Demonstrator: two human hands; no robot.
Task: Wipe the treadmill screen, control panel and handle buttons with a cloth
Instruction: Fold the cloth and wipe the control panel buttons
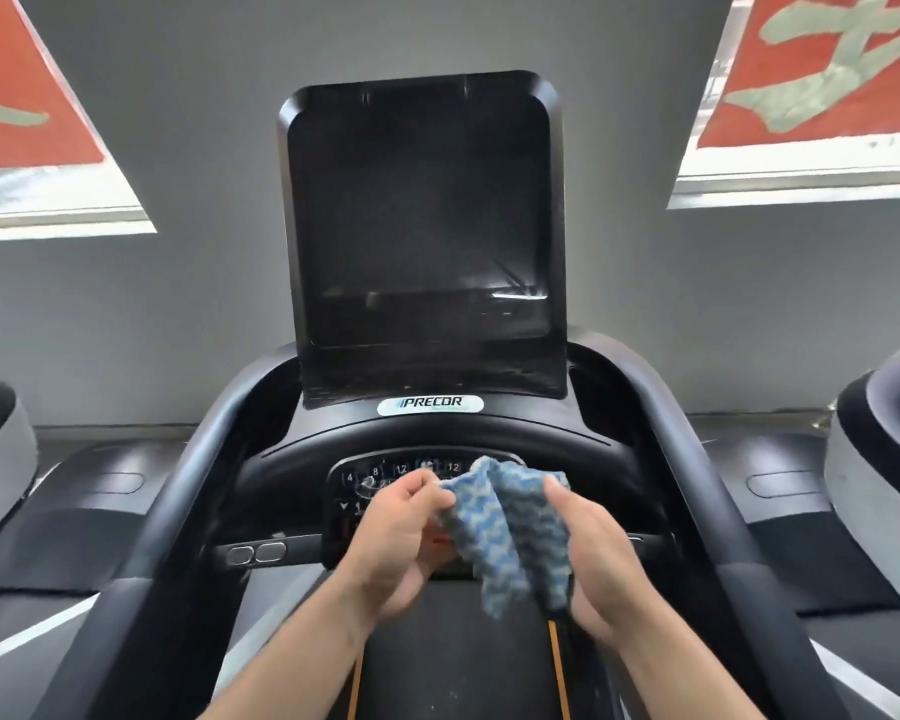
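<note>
Cloth [505,532], blue and white and crumpled, hangs between two hands just above the round control panel [380,483]. On one side, the left hand [396,543] pinches its edge with bent fingers. On the other side, the right hand [598,558] grips it with fingers curled around. Behind the panel stands the big dark screen [419,226], turned off, with a PRECOR label [430,404] under it. Two small handle buttons [257,553] sit on the bar, left of the hands. Black side rails [178,511] curve around.
</note>
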